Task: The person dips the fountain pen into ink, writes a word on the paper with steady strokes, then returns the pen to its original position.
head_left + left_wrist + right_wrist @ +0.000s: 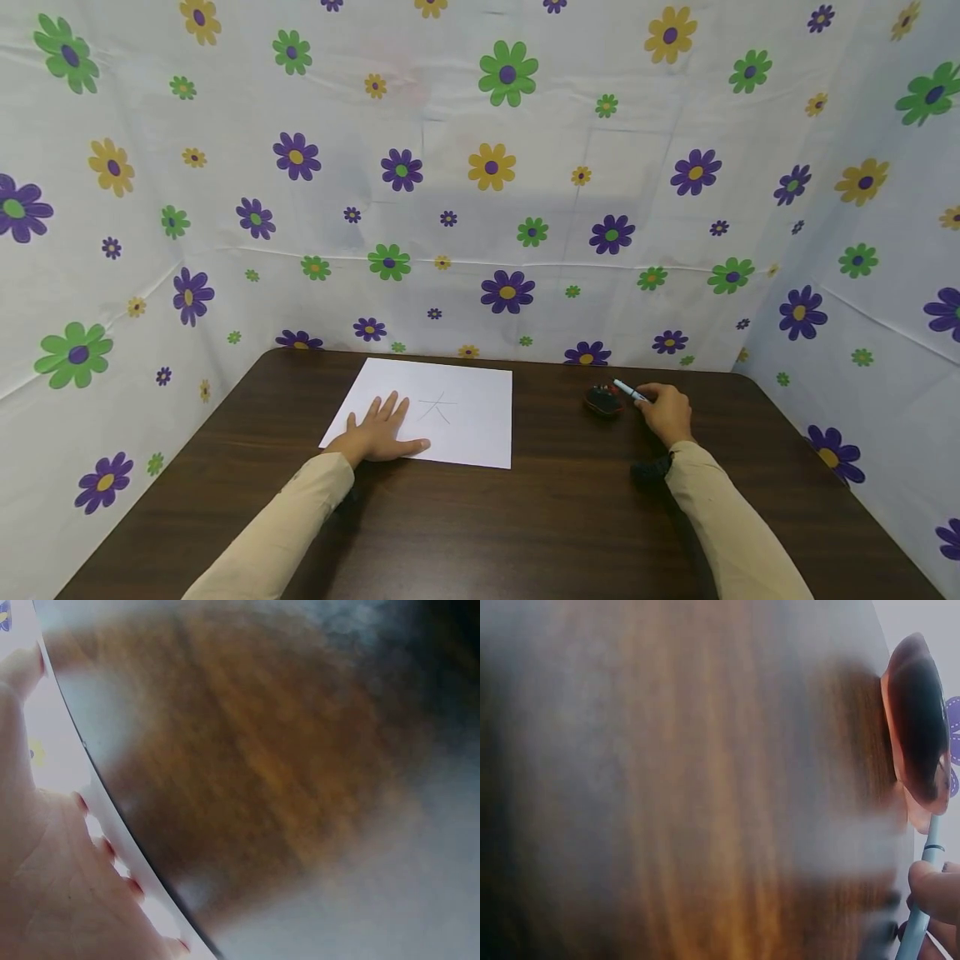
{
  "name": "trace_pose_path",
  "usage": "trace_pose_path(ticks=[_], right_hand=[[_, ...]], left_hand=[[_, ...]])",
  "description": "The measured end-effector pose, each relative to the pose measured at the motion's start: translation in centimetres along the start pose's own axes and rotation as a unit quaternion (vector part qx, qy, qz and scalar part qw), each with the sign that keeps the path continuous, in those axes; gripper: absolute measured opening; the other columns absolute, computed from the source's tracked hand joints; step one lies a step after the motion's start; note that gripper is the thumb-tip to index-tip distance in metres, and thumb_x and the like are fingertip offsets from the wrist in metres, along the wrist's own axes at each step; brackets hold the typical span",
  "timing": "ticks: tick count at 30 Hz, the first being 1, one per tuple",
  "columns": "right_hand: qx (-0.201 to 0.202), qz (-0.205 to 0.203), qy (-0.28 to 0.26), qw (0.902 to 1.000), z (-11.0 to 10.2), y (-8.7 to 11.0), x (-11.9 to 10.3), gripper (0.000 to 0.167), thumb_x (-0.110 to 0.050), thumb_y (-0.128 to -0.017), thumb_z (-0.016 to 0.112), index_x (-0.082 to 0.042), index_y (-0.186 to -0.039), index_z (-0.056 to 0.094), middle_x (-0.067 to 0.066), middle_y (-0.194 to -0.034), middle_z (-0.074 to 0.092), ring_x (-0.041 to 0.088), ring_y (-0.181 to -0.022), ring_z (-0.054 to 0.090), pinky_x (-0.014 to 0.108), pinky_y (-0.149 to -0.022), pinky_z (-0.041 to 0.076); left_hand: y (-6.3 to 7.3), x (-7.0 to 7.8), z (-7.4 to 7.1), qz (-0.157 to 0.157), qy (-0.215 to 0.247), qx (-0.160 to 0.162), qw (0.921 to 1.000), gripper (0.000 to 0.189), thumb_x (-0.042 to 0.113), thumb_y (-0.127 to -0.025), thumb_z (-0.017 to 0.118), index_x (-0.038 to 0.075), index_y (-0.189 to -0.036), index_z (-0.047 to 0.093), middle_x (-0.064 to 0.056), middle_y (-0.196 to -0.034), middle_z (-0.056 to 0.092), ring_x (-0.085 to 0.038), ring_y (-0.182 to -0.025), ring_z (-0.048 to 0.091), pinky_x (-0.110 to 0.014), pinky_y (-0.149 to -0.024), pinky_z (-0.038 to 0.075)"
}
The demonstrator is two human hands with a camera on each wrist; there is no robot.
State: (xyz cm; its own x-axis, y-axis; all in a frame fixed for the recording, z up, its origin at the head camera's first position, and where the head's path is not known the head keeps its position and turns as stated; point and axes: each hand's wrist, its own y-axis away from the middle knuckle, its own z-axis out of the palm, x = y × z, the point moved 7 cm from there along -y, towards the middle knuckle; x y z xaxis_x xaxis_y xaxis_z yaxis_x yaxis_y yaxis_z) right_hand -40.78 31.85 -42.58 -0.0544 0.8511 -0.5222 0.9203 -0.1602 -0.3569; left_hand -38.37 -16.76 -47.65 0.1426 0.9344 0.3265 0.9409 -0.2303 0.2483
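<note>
A white sheet of paper (pixel 472 417) with a few thin dark strokes crossing in its middle lies on the brown table. My left hand (pixel 382 435) rests on its lower left part, fingers spread and straight, thumb pointing right below the strokes. In the left wrist view the palm (pixel 52 885) shows along the left side, over the bright paper. Off to the right, my right hand (pixel 667 414) pinches a light blue pen (pixel 627 389) between thumb and fingers. The pen points away to the left, its far end beside a rounded black and red object (pixel 603 402).
The dark brown wooden table (pixel 480 533) spans the lower view. White cloth (pixel 450 317) printed with green, purple and yellow flowers hangs behind it and on both sides. Dark bands sit at the wrists, the right one (pixel 651 471) near the tabletop.
</note>
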Motion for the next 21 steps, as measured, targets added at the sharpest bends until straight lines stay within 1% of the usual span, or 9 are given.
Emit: trace_pose_path(ticks=[4,12,15,19,20,21], right_hand=[[0.001,-0.008,0.003,1.0,-0.1,0.1,-0.2,0.028,-0.005,-0.083,0.07,0.007,-0.109,0.067,0.027,-0.101,0.068,0.046,-0.089,0.062,0.058,-0.075,0.045],[-0.01,0.006,0.019,0.9998,-0.1,0.3,-0.1,0.029,-0.005,-0.084,0.07,0.007,-0.11,0.066,0.027,-0.103,0.068,0.044,-0.085,0.062,0.056,-0.072,0.046],[-0.018,0.003,0.021,0.9996,-0.1,0.3,-0.2,0.03,-0.006,-0.085,0.069,0.007,-0.112,0.066,0.027,-0.105,0.067,0.044,-0.087,0.062,0.055,-0.073,0.047],[-0.033,-0.022,0.023,0.999,-0.3,0.1,-0.7,0.034,-0.01,-0.088,0.066,0.007,-0.117,0.063,0.029,-0.109,0.065,0.044,-0.087,0.062,0.055,-0.073,0.048],[-0.035,-0.032,0.021,0.9986,-0.4,0.1,-0.9,0.035,-0.012,-0.088,0.066,0.007,-0.118,0.062,0.029,-0.11,0.064,0.044,-0.088,0.062,0.055,-0.073,0.048],[-0.038,-0.041,0.02,0.9982,-0.6,0.0,-1.2,0.036,-0.013,-0.089,0.065,0.007,-0.119,0.061,0.03,-0.108,0.064,0.042,-0.081,0.062,0.052,-0.068,0.049]], left_hand=[[0.1,0.1,0.0,0.001,-0.003,-0.001,1.0,0.112,0.083,-0.076,0.045,0.013,-0.155,0.01,-0.012,-0.161,-0.004,-0.039,-0.146,-0.007,-0.07,-0.106,-0.009],[-0.1,0.2,0.1,0.003,-0.005,0.004,1.0,0.111,0.084,-0.075,0.044,0.013,-0.155,0.011,-0.012,-0.161,-0.002,-0.039,-0.146,-0.006,-0.071,-0.106,-0.009],[-0.3,0.0,0.2,0.001,-0.005,0.004,1.0,0.112,0.084,-0.075,0.044,0.014,-0.155,0.011,-0.012,-0.161,-0.003,-0.039,-0.146,-0.006,-0.071,-0.106,-0.009],[-0.2,-0.1,0.1,-0.001,-0.005,0.007,1.0,0.113,0.085,-0.075,0.043,0.013,-0.155,0.01,-0.013,-0.161,-0.002,-0.039,-0.146,-0.007,-0.071,-0.105,-0.009],[0.1,0.2,-0.2,-0.003,-0.005,0.006,1.0,0.111,0.083,-0.077,0.044,0.012,-0.155,0.011,-0.014,-0.161,-0.002,-0.04,-0.146,-0.006,-0.071,-0.106,-0.008],[0.2,0.1,-0.3,-0.003,-0.004,0.007,1.0,0.111,0.083,-0.077,0.043,0.011,-0.155,0.011,-0.014,-0.161,-0.002,-0.04,-0.146,-0.006,-0.071,-0.106,-0.008]])
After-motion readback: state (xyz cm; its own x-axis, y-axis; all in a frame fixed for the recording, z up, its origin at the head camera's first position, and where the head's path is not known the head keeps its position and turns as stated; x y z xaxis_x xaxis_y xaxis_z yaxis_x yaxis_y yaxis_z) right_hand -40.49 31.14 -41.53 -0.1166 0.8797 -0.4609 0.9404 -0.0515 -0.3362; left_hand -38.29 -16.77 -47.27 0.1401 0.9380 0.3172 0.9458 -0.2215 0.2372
